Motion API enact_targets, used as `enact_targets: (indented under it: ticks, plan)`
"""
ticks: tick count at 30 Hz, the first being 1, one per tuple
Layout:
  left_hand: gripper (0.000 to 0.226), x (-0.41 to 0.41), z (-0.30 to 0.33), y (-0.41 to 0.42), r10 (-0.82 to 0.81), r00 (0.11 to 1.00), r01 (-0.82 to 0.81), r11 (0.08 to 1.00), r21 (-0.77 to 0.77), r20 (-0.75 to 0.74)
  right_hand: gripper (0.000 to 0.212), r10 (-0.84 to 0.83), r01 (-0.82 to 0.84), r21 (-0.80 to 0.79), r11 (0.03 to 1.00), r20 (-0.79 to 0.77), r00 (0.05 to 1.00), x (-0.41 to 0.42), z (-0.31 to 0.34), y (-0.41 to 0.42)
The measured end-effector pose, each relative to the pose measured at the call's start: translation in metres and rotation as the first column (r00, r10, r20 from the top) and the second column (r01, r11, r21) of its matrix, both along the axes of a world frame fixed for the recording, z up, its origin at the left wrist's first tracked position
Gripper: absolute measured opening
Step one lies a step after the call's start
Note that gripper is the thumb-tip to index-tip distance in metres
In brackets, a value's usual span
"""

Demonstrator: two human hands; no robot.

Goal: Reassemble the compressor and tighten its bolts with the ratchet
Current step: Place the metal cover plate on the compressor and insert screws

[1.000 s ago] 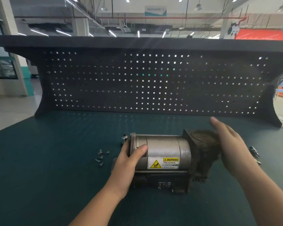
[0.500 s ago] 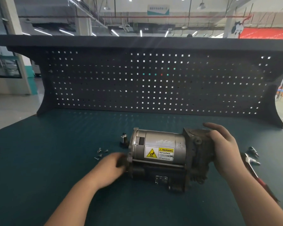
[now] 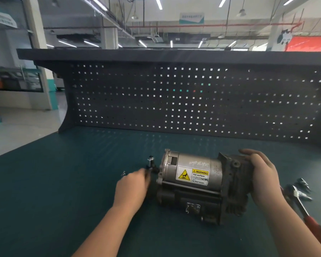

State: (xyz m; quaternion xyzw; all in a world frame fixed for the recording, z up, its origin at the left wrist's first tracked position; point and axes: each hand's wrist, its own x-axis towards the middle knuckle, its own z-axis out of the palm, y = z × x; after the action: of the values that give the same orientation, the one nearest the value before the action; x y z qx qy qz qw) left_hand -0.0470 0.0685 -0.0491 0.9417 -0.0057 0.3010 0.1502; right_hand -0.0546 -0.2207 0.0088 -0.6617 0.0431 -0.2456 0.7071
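The compressor, a silver cylinder with a yellow warning label on a dark body, lies on its side on the green bench mat. My right hand grips its dark right end, fingers curled over the top. My left hand is at its left end, fingertips blurred against a small dark upright fitting; whether they hold anything is unclear. One loose bolt shows beyond the left hand; others are hidden by it. The ratchet, with a red handle, lies to the right.
Small silver sockets or bolts lie beside the ratchet head. A dark pegboard back wall closes off the far side of the bench. The bench's left edge runs diagonally at the far left.
My left hand left the top of the cylinder, dropped to its lower left end, then moved up toward the small fitting. My right hand closed on the right end. The compressor's left end swung away from me.
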Motion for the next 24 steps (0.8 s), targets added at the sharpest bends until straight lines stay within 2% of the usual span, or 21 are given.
enact_targets:
  ticks: [2,3,4,6,9,10,11,12,14,16,17,18,20,22,24]
  plan:
    - [0.032,-0.001,0.002,0.006,0.037,0.992,-0.002,0.961,-0.277,0.12,0.029,-0.01,0.01,0.0,1.0,0.012,1.0,-0.001,0.0,0.001]
    - [0.035,-0.002,0.005,0.008,0.084,0.986,-0.014,0.903,-0.429,0.145,0.028,-0.018,0.018,0.002,1.0,0.02,1.0,-0.002,-0.001,0.002]
    - [0.037,-0.002,0.009,0.011,0.131,0.979,-0.02,0.819,-0.573,0.154,0.027,-0.024,0.024,0.009,1.0,0.031,0.999,-0.002,-0.001,0.003]
    - [0.04,-0.004,0.02,0.014,0.175,0.97,0.033,0.593,-0.805,0.169,0.026,-0.025,0.024,0.024,0.999,0.051,0.998,-0.002,-0.002,0.003]
    - [0.035,-0.013,0.05,0.003,0.115,0.958,0.228,0.246,-0.942,0.262,0.031,0.0,-0.003,0.036,0.999,0.08,0.997,-0.005,-0.002,0.003]
    - [0.035,-0.016,0.063,-0.005,0.061,0.956,0.273,0.182,-0.944,0.288,0.033,0.007,-0.011,0.034,0.999,0.096,0.995,-0.007,-0.003,0.004]
    - [0.035,-0.018,0.077,-0.016,-0.004,0.949,0.312,0.173,-0.934,0.316,0.034,0.012,-0.016,0.033,0.999,0.115,0.993,-0.009,-0.003,0.005]
    - [0.036,-0.019,0.09,-0.029,-0.069,0.937,0.348,0.228,-0.909,0.342,0.034,0.013,-0.019,0.041,0.999,0.14,0.99,-0.011,-0.004,0.007]
    - [0.037,-0.023,0.113,-0.062,-0.176,0.89,0.451,0.478,-0.754,0.421,0.025,0.008,-0.023,0.081,0.996,0.188,0.982,-0.016,-0.006,0.009]
    - [0.033,-0.027,0.127,-0.096,-0.302,0.779,0.57,0.705,-0.421,0.549,0.017,-0.005,-0.021,0.12,0.993,0.208,0.978,-0.018,-0.008,0.011]
    - [0.032,-0.029,0.128,-0.113,-0.37,0.713,0.594,0.77,-0.233,0.596,0.02,-0.014,-0.016,0.14,0.99,0.209,0.978,-0.019,-0.009,0.011]
    - [0.032,-0.028,0.126,-0.128,-0.426,0.655,0.587,0.807,-0.065,0.624,0.026,-0.018,-0.017,0.165,0.986,0.206,0.978,-0.018,-0.01,0.011]
    - [0.031,-0.026,0.118,-0.151,-0.497,0.595,0.534,0.832,0.151,0.632,0.039,-0.001,-0.043,0.22,0.975,0.196,0.981,-0.017,-0.009,0.011]
    - [0.032,-0.024,0.11,-0.163,-0.541,0.607,0.478,0.834,0.276,0.583,0.05,0.033,-0.084,0.267,0.96,0.19,0.981,-0.017,-0.008,0.012]
    - [0.031,-0.025,0.1,-0.169,-0.609,0.646,0.479,0.793,0.377,0.46,0.058,0.054,-0.108,0.287,0.952,0.191,0.98,-0.018,-0.007,0.011]
